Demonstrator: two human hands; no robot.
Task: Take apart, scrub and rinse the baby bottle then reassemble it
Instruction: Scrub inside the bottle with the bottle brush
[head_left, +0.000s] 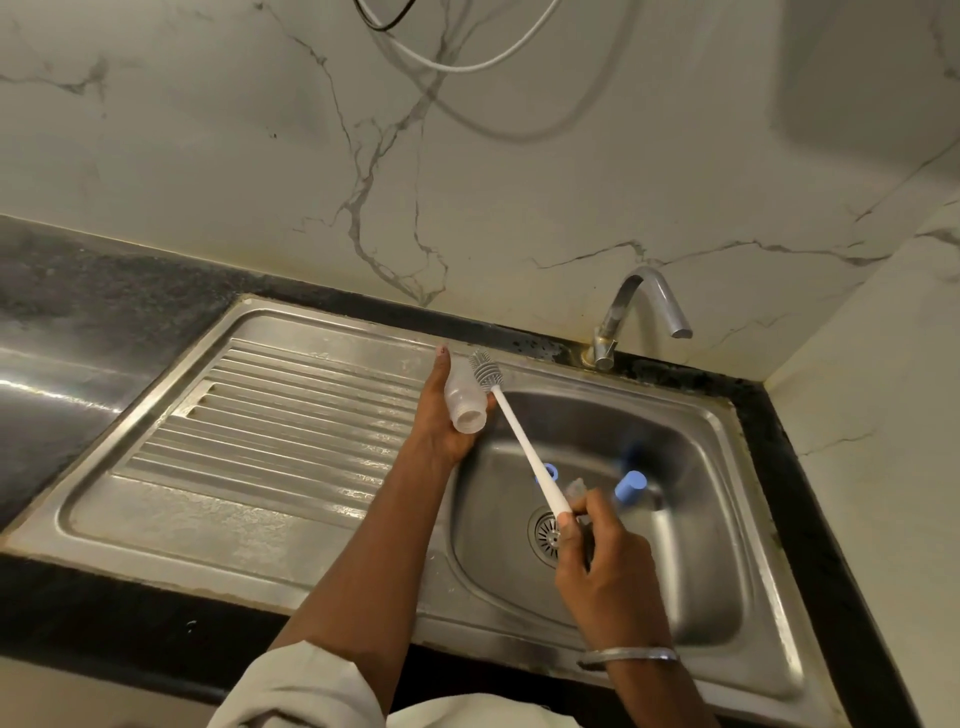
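My left hand (441, 415) holds the clear bottle body (464, 397) over the left rim of the sink basin, its open mouth facing me. My right hand (597, 551) pinches the end of a long white bottle brush (524, 447). The brush's grey bristle head (487, 370) lies against the outside of the bottle, beside its far end. Down in the basin lie a blue cap (630, 487), a blue ring (550, 472) half hidden behind the brush handle, and a clear teat (575, 489) just above my right fingers.
The steel sink (727, 519) has a drain (545, 532) at its bottom and a ribbed draining board (291, 415) to the left. A chrome tap (641, 312) stands at the back, no water running. Black counter (78, 291) surrounds it; marble wall behind.
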